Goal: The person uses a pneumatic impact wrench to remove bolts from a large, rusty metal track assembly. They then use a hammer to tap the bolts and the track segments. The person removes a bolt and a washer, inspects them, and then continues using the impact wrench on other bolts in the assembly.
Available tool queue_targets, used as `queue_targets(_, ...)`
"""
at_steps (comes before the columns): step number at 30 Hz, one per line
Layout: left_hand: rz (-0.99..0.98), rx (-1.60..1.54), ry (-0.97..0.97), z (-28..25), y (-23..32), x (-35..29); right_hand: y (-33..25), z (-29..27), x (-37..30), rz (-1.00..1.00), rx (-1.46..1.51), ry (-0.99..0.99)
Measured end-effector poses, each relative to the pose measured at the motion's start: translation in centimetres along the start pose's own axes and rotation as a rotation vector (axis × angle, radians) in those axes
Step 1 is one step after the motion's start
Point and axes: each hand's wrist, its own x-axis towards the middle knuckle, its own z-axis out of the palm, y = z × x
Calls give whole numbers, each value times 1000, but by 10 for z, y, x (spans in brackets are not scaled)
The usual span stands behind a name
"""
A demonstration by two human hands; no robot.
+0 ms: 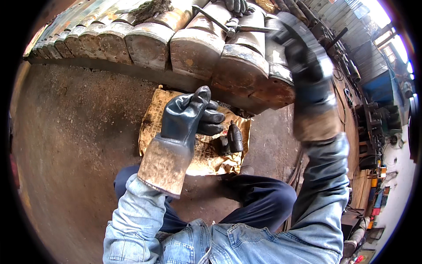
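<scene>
My left hand [189, 115], in a black coated glove with a dirty cloth cuff, hovers over a brown paper sack [151, 127]. Its fingers are loosely bent and apart, with nothing visible between them. A dark, pistol-shaped power tool [235, 137] lies on the sack, just right of that hand. My right hand [310, 59], gloved alike, is raised at the right end of a row of rounded metal blocks [195, 50]. Motion smears its fingers, so any grip is unclear. A metal T-shaped bar tool [231, 28] rests across the blocks, one end reaching toward the blurred right hand.
Beyond the bar tool, a dark glove or gloved hand [238, 6] shows at the top edge. Dark fibrous debris [151, 9] lies on the blocks. Long bars [307, 15], cables and machine parts [373, 116] line the right side. The concrete floor [83, 132] spreads left.
</scene>
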Motion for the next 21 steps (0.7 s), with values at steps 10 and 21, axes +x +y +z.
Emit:
queue_targets(10, 16, 17, 39, -8, 7, 0, 25, -70, -22, -424, -2344, 367)
queue_targets(21, 16, 43, -24, -15, -5, -1, 43, -99, -13, -328, -2427, 547)
